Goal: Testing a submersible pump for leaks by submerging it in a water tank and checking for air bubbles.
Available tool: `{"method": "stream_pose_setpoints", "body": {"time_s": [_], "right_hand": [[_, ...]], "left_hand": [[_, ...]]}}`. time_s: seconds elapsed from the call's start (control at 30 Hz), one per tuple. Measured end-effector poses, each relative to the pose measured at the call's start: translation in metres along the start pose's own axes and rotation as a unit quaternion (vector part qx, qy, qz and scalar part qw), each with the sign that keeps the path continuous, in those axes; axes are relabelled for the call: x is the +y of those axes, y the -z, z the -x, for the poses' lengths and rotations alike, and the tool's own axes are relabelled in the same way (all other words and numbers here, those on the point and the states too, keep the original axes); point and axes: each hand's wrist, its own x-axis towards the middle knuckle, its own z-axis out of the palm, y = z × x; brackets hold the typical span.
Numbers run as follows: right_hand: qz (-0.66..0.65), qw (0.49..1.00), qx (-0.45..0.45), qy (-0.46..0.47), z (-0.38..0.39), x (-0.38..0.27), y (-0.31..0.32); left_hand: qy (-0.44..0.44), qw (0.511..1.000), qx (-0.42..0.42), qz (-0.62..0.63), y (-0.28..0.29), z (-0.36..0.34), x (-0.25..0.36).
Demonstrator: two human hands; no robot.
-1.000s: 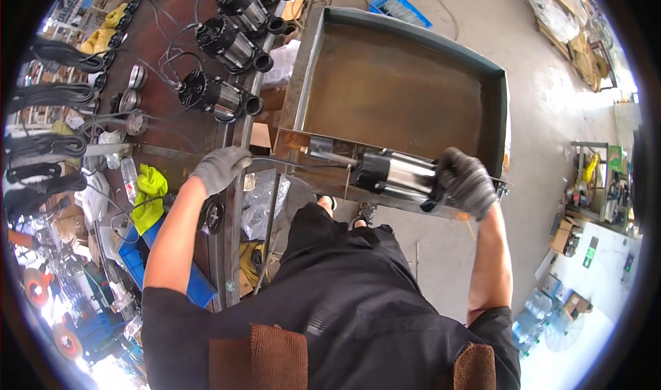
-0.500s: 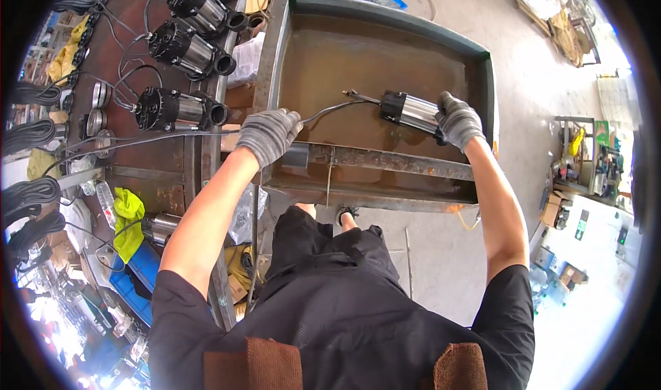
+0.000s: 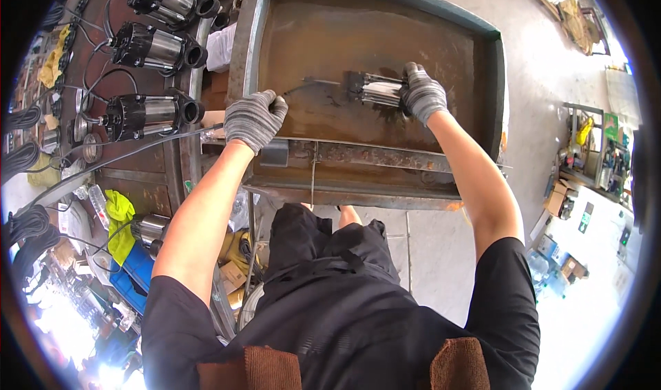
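Note:
My right hand (image 3: 423, 94), in a grey striped knit glove, is closed round the right end of a submersible pump (image 3: 380, 90) with a black end and a silver ribbed body. The pump lies low in the brown water (image 3: 330, 35) of a metal tank (image 3: 497, 87), with dark ripples about it. My left hand (image 3: 255, 120), gloved alike, grips the black cable (image 3: 182, 134) over the tank's left edge. From that fist the cable runs right, into the water near the pump; its other end leads away to the left. The fingers hide part of the pump's right end.
On the left bench stand several similar pumps (image 3: 148, 116) with looped cables. Coiled cables (image 3: 27, 224) lie at the far left. A rusty crossbar (image 3: 379, 157) spans the tank's near part. A yellow-green cloth (image 3: 120, 221) hangs over a blue bin (image 3: 138, 266).
My right hand has moved left with the pump, which now sits lower, in the water, where ripples show. The cable's right-hand stretch has dipped into the water. The head view has shifted slightly.

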Motion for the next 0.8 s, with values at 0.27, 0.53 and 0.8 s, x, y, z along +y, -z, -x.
{"method": "stream_pose_setpoints", "body": {"time_s": [0.27, 0.53, 0.8], "right_hand": [[-0.015, 1.0, -0.006, 0.003, 0.003, -0.008, -0.018], [-0.232, 0.959, 0.144, 0.078, 0.085, 0.097, -0.017], [-0.226, 0.957, 0.183, -0.019, 0.112, 0.174, -0.009]], "left_hand": [[0.018, 0.999, -0.015, -0.036, -0.007, -0.006, -0.003], [0.03, 0.998, -0.011, -0.062, -0.001, -0.004, 0.007], [0.052, 0.994, -0.014, -0.1, -0.001, -0.002, 0.017]]}}
